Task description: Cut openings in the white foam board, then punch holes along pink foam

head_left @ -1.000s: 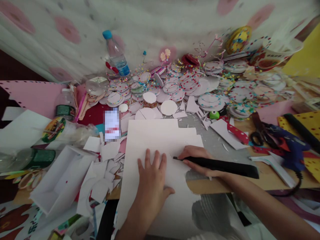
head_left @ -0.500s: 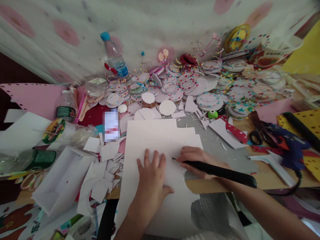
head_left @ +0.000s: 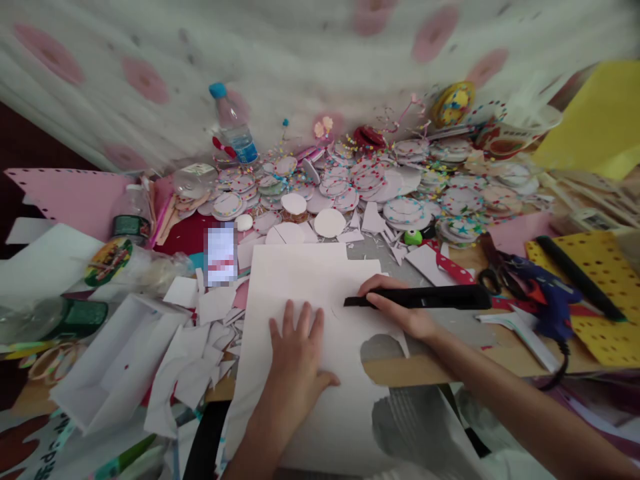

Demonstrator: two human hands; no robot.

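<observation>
My left hand [head_left: 296, 377] lies flat with its fingers spread on a large white paper board [head_left: 295, 273]. In my right hand [head_left: 400, 313] is a black utility knife [head_left: 440, 297], its handle pointing right, almost level. The knife's tip is at the board's surface, right of my left fingertips, beside a faint curved line. Rounded pieces are cut out of the board's right edge. The board overhangs the table's front edge.
Paper scraps [head_left: 200, 347] and an open white box [head_left: 117, 363] lie left, near a phone [head_left: 221, 257]. Decorated paper discs [head_left: 360, 180] pile up behind, by a water bottle [head_left: 235, 127]. Right are scissors [head_left: 493, 267], a blue glue gun [head_left: 545, 293] and a yellow dotted sheet [head_left: 607, 333].
My right hand has shifted slightly up the board, and the knife has swung from slanting down to the right to almost level. My left hand stays flat. The camera view has turned a little.
</observation>
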